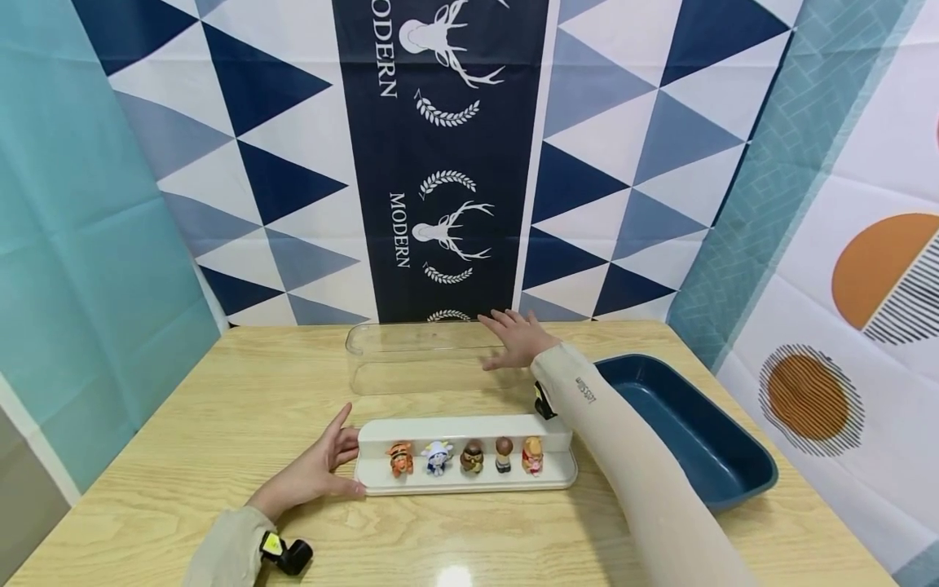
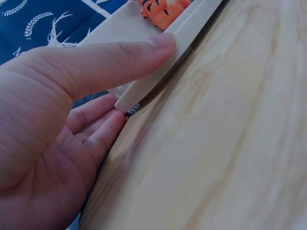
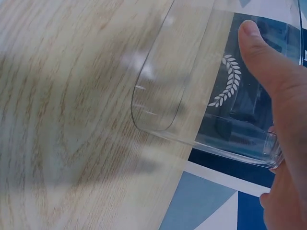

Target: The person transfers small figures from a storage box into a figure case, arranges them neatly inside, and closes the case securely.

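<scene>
A white display base [image 1: 462, 426] with a raised back step lies on the table. Several small figurines stand in a row on it: an orange tiger [image 1: 400, 459], a white-horned one [image 1: 438, 458], an owl [image 1: 473, 457], a brown-haired one [image 1: 503, 455] and a yellow bear [image 1: 532, 455]. My left hand [image 1: 311, 473] grips the base's left end, thumb on its rim [image 2: 144, 84] and fingers at its lower corner. Behind the base, a long clear plastic cover [image 1: 418, 359] has its right end held by my right hand [image 1: 519, 338], thumb over one face [image 3: 256, 50].
On the right of the table sits a dark blue basin [image 1: 704, 440], partly behind my right forearm. The wooden table [image 1: 271, 383] ends at a patterned cloth backdrop [image 1: 440, 163]. Cloth also hangs on both sides.
</scene>
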Action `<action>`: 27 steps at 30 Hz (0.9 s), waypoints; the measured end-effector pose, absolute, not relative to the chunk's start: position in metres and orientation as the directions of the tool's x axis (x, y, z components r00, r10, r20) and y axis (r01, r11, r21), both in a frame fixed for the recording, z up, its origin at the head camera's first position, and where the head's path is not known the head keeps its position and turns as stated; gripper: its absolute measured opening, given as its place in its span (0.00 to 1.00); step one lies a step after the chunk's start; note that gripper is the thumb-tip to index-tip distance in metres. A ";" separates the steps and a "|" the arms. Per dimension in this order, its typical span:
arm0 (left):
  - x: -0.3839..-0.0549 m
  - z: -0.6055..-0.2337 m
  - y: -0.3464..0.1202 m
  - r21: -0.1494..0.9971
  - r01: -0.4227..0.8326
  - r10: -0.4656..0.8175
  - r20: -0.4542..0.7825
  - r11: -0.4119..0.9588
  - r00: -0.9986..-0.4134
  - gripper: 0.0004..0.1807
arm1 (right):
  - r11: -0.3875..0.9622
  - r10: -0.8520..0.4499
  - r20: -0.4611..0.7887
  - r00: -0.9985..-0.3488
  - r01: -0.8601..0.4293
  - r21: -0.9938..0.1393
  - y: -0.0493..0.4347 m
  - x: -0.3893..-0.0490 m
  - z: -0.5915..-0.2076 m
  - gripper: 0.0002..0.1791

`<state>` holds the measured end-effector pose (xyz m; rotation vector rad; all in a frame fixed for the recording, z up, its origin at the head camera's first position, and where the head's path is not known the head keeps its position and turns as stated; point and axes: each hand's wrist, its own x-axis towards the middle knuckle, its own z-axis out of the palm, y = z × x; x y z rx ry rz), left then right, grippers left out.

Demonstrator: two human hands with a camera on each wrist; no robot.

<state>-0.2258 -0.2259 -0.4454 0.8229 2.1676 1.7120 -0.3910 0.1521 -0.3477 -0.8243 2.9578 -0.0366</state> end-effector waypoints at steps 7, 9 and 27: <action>-0.225 -0.441 -0.226 0.961 0.235 0.567 0.113 0.147 -0.816 0.72 | 0.836 -0.546 -0.076 -0.834 -0.536 -0.120 0.150 -0.390 -0.344 0.53; -0.225 -0.441 -0.225 0.967 0.212 0.564 0.096 0.144 -0.820 0.73 | 0.831 -0.552 -0.090 -0.829 -0.536 -0.149 0.150 -0.389 -0.343 0.53; -0.225 -0.446 -0.225 0.970 0.200 0.560 0.089 0.140 -0.824 0.73 | 0.757 -0.577 0.078 -0.813 -0.569 -0.321 0.170 -0.385 -0.349 0.52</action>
